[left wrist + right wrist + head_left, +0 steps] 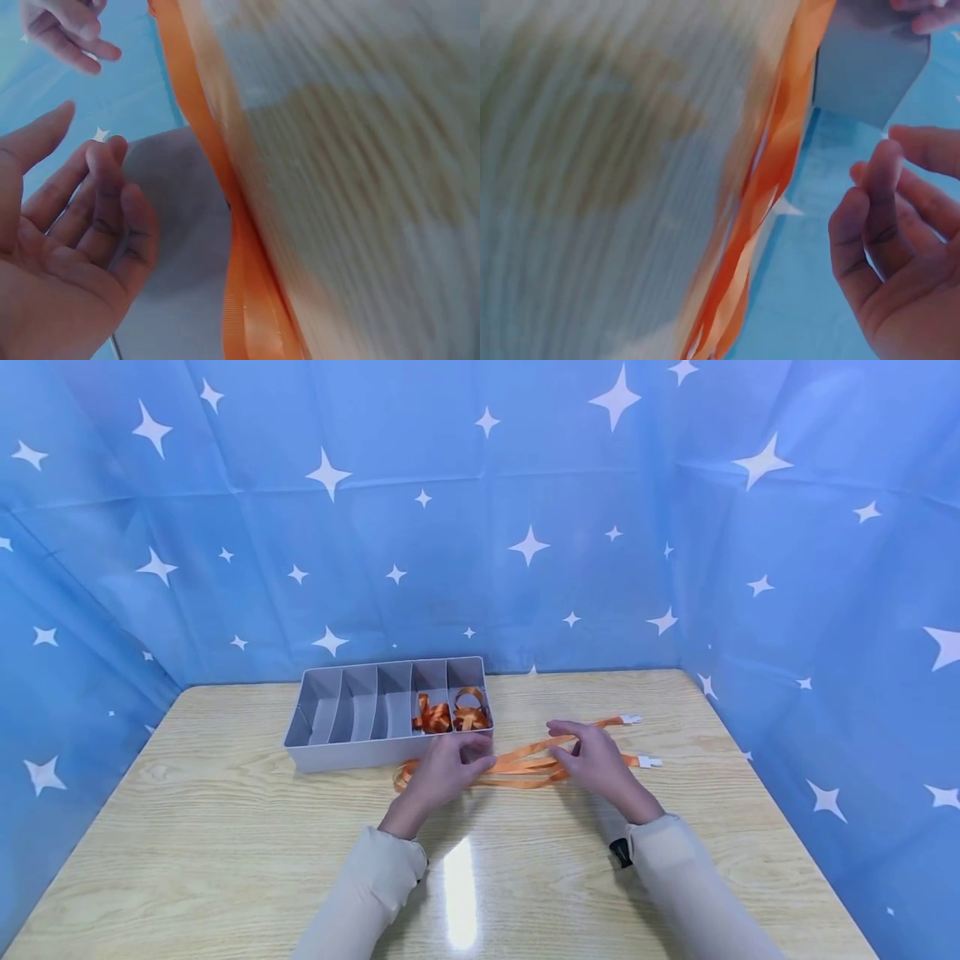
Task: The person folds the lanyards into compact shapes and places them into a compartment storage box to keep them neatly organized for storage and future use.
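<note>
- Grey plastic five-compartment tray (360, 755): coiled orange ribbons (432, 717) sit in its two rightmost compartments, dividers seemingly keeping them apart.
- Bare left hand (448, 766): fingers loosely bent, gripping nothing, by long, flat orange fabric straps (517, 783).
- These straps stretch sideways across the pale wooden table (187, 802), probably against tangling.
- Bare right hand (594, 763): fingers relaxed, holding nothing.
- White end clips (650, 762) lie apart, presumably separating strap ends.

The straps (772, 161) look like satiny cloth, the tray (360, 754) matt plastic, the tabletop (225, 843) glossy wood.
</note>
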A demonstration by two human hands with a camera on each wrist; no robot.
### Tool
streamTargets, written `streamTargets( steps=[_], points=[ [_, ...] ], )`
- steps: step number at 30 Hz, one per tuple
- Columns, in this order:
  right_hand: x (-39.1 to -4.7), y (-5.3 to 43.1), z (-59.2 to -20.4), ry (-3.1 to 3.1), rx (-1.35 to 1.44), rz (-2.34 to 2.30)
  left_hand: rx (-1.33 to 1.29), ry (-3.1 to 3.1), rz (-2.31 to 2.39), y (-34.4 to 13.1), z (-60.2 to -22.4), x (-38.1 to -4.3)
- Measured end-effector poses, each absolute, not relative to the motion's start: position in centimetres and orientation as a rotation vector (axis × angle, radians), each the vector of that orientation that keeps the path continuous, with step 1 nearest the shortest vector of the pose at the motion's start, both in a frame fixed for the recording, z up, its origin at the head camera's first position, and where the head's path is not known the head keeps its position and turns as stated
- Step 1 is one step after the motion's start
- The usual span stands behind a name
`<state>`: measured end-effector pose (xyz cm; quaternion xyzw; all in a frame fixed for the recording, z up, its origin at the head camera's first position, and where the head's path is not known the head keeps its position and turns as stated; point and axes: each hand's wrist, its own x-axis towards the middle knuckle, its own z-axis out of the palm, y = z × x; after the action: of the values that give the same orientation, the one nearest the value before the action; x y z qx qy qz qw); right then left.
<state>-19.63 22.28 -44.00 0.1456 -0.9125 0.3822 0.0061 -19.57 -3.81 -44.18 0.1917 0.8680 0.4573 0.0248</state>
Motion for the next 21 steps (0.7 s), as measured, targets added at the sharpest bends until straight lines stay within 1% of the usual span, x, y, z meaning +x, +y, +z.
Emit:
streamTargets(
  steps=[7, 15, 21],
  points=[
    [-19.3, 23.4, -44.6, -2.923, 0.476, 1.168, 0.607, 2.738, 1.304, -4.4, -44.9, -19.9],
    [-18.8, 24.4, -45.0, -2.968, 0.492, 1.027, 0.602, 2.797, 1.109, -4.8, -45.3, -20.0],
    [-18.7, 25.0, -45.5, -2.986, 0.504, 0.973, 0.609, 2.751, 1.090, -5.0, -45.6, -20.2]
  ],
)
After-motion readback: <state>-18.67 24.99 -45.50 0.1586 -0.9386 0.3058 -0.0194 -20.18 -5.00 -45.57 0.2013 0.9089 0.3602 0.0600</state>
